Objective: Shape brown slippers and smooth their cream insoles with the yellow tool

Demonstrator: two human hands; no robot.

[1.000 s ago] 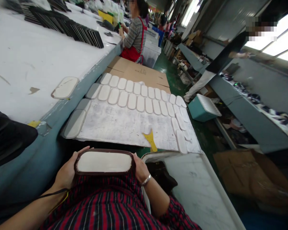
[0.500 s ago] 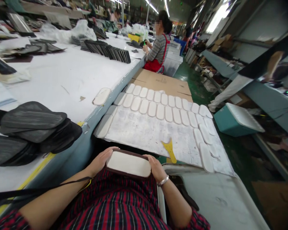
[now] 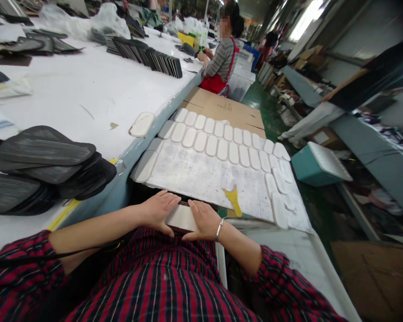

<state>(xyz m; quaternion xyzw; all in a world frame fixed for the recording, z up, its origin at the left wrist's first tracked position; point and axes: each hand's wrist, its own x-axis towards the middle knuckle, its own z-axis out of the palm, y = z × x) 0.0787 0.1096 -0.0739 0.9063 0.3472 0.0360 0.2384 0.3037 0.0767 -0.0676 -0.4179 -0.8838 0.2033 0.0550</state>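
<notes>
Close to my body is a white oblong panel with a dark brown edge point(image 3: 181, 218). Its middle shows between my hands, while both ends are covered. My left hand point(image 3: 159, 212) grips the left end, fingers over the far side and thumb toward the near side. On the other end, my right hand point(image 3: 205, 221) has a matching grip, with a silver bracelet at its wrist. Just beyond the hands, a yellow forked scraper point(image 3: 233, 200) lies on a whitish board point(image 3: 194, 172). Rows of white rounded pieces point(image 3: 222, 149) line the board's far and right sides.
Dark oblong pieces point(image 3: 47, 152) are piled on the white table point(image 3: 63, 96) at left. A row of black panels point(image 3: 144, 56) stands farther back, near a co-worker in a red apron point(image 3: 219, 67). A teal bin point(image 3: 317, 165) stands on the floor at right.
Both hands have moved inward from the panel's ends and now cover more of its top. Their fingers have come closer together. The view has tilted slightly downward.
</notes>
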